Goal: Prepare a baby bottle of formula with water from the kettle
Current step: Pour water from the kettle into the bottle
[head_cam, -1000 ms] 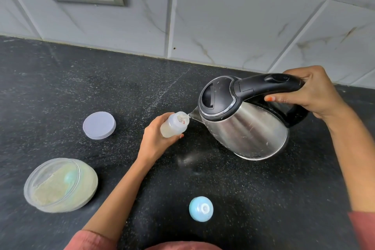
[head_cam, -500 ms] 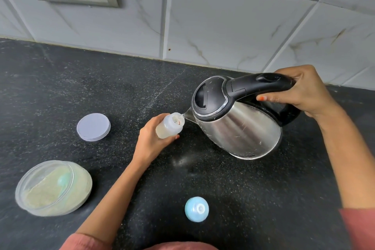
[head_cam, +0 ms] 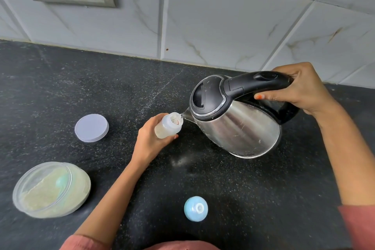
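Gripping handle of kettle (head_cam: 239, 134) in curled right hand (head_cam: 304, 91), spout at mouth of bottle (head_cam: 167, 127); clutching bottle in left hand (head_cam: 149, 144), hiding its base; contents indistinct.

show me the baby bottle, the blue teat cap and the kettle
baby bottle (head_cam: 167, 127): head view, on its clear body
blue teat cap (head_cam: 191, 210): head view, on its blue dome
kettle (head_cam: 239, 124): head view, on its steel side

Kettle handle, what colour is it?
Black: the steel kettle's plastic handle, gripped by the right hand, shows best in the head view.
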Demonstrator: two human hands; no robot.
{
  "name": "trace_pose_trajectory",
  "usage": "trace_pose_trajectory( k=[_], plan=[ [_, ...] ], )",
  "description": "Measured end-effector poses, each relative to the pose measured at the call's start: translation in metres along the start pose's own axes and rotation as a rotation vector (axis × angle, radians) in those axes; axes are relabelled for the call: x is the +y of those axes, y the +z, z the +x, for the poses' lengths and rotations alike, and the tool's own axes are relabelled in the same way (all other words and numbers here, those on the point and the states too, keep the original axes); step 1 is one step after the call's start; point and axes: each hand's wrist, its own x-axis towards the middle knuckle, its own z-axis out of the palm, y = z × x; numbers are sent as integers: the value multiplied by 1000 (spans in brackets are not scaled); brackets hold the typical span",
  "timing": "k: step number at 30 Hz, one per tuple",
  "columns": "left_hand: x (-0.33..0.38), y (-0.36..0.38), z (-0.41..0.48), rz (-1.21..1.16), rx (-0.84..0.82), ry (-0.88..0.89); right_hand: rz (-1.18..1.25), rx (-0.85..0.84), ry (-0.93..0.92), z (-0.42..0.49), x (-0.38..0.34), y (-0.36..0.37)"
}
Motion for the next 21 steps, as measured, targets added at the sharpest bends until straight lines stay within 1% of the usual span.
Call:
trace_pose_trajectory(
  k=[21],
  plan=[
    [-1, 1, -2, -28, 2, -8, 1, 1, -12, -2, 2, -4]
  ],
)
